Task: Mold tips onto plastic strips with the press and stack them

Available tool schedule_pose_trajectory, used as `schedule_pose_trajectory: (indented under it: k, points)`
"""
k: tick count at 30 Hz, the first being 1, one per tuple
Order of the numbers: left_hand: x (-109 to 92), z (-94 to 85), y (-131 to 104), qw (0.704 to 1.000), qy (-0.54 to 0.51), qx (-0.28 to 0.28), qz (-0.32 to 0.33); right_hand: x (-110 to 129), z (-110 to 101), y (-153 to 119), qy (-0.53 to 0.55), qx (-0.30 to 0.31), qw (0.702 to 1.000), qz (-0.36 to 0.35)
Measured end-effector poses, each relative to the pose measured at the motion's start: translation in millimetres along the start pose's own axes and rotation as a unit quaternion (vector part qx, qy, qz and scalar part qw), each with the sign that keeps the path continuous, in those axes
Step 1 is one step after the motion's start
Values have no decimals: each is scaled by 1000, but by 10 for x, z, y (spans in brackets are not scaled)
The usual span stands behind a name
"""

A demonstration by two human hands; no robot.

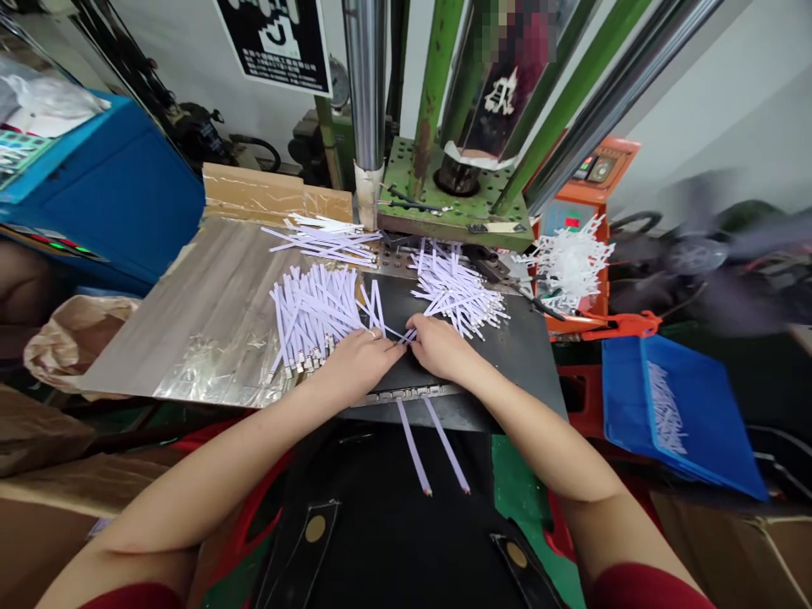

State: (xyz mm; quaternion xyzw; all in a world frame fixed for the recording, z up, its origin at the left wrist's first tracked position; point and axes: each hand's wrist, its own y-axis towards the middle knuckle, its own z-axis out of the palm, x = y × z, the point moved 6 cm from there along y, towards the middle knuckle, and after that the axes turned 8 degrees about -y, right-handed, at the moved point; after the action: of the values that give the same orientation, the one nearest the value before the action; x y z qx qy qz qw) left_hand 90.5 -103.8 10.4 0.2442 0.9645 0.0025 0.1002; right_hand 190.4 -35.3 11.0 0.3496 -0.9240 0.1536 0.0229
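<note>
**My right hand pinches a pale strip, my left hand close beside it**

My right thumb and fingers are closed on the strip, over the black tabletop. My left fingertips meet it from the other side; I cannot tell whether they grip it or only rest there. Just nearer to me, a slotted metal bar lies along the table edge, and two hanging strips reach from it over my black apron.

Beside my left hand is a broad heap of strips, many with small connectors at their near ends. Beyond my right hand lies a second heap, and farther back on the left a looser bunch. Behind them stands a green press. Well off to my right, a blue bin holds more white pieces.
</note>
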Motion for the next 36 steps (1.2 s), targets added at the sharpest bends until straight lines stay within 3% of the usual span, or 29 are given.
schedule_pose_trajectory:
  k: [4, 6, 8, 11, 13, 15, 17, 20, 22, 25, 27, 28, 31, 33, 36]
  points:
    - [37, 25, -1, 997, 12, -47, 62, -231, -105, -548, -90, 21, 996, 14]
    - [22, -38, -106, 990, -13, -108, 91, -432, -110, -800, -52, -3, 998, 36]
    - [6, -160, -240, 977, -70, -180, 89, -575, -98, -972, 60, -78, 994, 36]
    - [-27, -354, -443, 945, -197, -259, 40, -577, -17, -1086, 256, -204, 944, -36]
    - [-48, -421, -560, 924, -263, -277, -14, -475, 85, -1079, 319, -237, 913, -94]
    - [-31, -427, -670, 902, -307, -292, -83, -370, 178, -1040, 327, -249, 902, -134]
    - [48, -390, -787, 851, -368, -340, -155, -303, 231, -1014, 306, -263, 901, -159]
    - [213, -264, -938, 721, -482, -439, -235, -224, 238, -1035, 227, -292, 908, -199]
    - [276, -174, -972, 648, -541, -472, -255, -157, 229, -1063, 162, -298, 914, -224]
    - [295, -64, -954, 599, -600, -452, -278, -84, 214, -1074, 94, -289, 923, -236]
    - [259, -5, -912, 612, -622, -399, -282, -82, 216, -1054, 97, -270, 928, -237]
    - [223, 17, -881, 639, -621, -364, -271, -96, 226, -1041, 108, -262, 929, -237]
    - [58, 41, -788, 771, -543, -272, -192, -192, 293, -1003, 127, -261, 934, -210]
    - [-47, 39, -767, 846, -449, -253, -140, -270, 347, -1001, 134, -286, 932, -178]
    - [-110, 41, -759, 902, -345, -229, -125, -327, 412, -1024, 152, -311, 925, -155]
